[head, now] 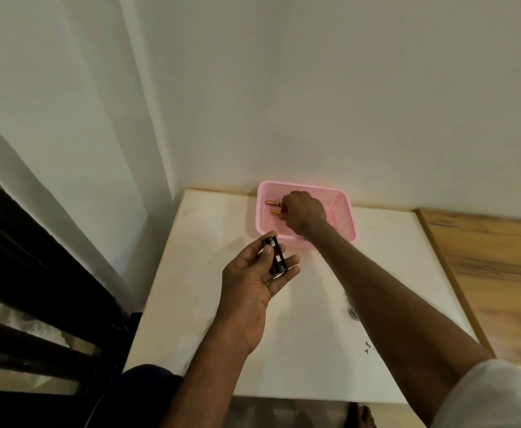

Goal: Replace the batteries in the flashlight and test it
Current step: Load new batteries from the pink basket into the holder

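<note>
The left grip point(253, 282) held a black plastic battery holder point(276, 257) between thumb and fingers, above the white tabletop point(314, 335). Just beyond it, the right grip point(304, 213) was inside a pink perforated plastic basket point(344, 217), fingers clenched round the ends of two copper-coloured cylindrical batteries point(272, 202), which stuck out to the left of that grip.
</note>
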